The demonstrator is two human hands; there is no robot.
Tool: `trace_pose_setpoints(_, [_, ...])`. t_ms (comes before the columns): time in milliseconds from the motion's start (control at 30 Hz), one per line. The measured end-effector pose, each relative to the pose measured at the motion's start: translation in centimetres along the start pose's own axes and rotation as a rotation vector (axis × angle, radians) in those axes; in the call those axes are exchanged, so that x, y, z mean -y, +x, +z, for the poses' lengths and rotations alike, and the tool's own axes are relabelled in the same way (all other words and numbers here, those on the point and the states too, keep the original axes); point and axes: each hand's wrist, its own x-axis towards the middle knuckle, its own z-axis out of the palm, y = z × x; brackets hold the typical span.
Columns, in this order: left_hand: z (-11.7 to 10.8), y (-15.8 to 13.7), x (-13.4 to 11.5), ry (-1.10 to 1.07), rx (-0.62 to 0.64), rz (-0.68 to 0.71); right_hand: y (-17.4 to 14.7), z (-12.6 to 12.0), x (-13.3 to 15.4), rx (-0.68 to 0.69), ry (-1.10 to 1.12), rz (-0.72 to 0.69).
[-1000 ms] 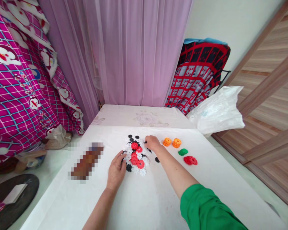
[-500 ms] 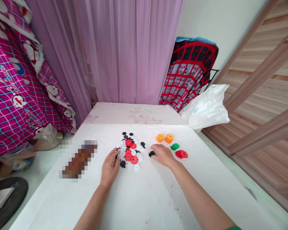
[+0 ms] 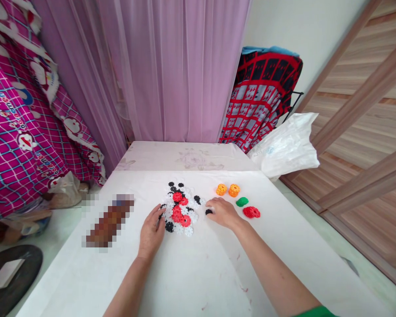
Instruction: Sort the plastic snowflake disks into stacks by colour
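Note:
A loose pile of small notched plastic discs (image 3: 177, 214) in white, black and red lies on the white tabletop. My left hand (image 3: 152, 233) rests at the pile's left edge, fingers curved and apart, its tips touching pieces there. To the right of the pile, my right hand (image 3: 222, 212) is closed on a black disc (image 3: 209, 212), partly hidden by its fingers, low over the table. Beyond that hand stand two stacks of orange discs (image 3: 221, 189). Green discs (image 3: 242, 202) and an overlapping row of red discs (image 3: 251, 212) lie near its wrist.
A pixelated brown object (image 3: 108, 222) is on the table's left side. The white table (image 3: 185, 273) reaches back to a flower-patterned cover (image 3: 194, 157) before purple curtains (image 3: 181, 70). A white plastic bag (image 3: 285, 145) is at the back right corner.
Less of the black disc shows at my right fingertips now. The view has shifted slightly. My left hand stays in the same place by the pile.

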Motion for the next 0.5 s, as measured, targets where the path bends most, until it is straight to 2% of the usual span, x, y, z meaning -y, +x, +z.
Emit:
trace_pose_setpoints(100, [0.0, 0.0, 0.0, 0.008, 0.003, -0.002, 1.0, -0.5, 0.7, -0.033, -0.022, -0.004])
trace_pose_setpoints(233, [-0.1, 0.0, -0.1, 0.02, 0.013, -0.002, 2.8, -0.4, 1.6, -0.005, -0.108, 0.013])
trace_pose_setpoints(367, [-0.1, -0.1, 0.0, 0.011, 0.007, 0.009, 4.2, -0.2, 1.4, 0.001, -0.138, 0.065])
trace_pose_setpoints(500, [0.0, -0.1, -0.1, 0.011, 0.004, 0.011, 4.6, -0.3, 1.1, -0.052, -0.163, 0.132])
